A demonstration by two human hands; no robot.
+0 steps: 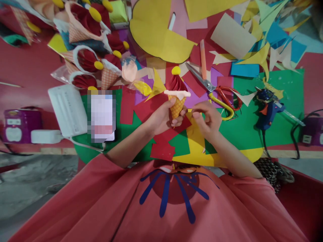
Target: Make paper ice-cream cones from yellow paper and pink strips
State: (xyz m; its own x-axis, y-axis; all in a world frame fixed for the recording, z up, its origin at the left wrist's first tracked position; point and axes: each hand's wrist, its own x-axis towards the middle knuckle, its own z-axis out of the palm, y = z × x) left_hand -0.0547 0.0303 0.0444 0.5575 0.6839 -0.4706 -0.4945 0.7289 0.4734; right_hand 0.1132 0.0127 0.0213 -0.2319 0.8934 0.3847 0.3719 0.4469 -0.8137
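My left hand (165, 116) is wrapped round a craft ice cream cone (177, 104), held upright. The cone is yellow with a waffle pattern, a pale pink rim, a dark red swirl and a yellow ball on top. Just to its right is my right hand (208, 121), with fingers curled in and the thumb close to them; whether something small sits in the pinch is hidden. Beyond that hand lie scissors (208, 85) with red and yellow handles, blades partly apart. Red paper scraps (163, 151) rest beneath my hands on green paper.
Several similar craft cones (85, 60) crowd the back left. A phone (102, 116) and a white power bank-like box (67, 109) lie at left. A blue hot glue gun (268, 112) with its cord is at right. Yellow sheet (156, 33) and coloured scraps cover the back.
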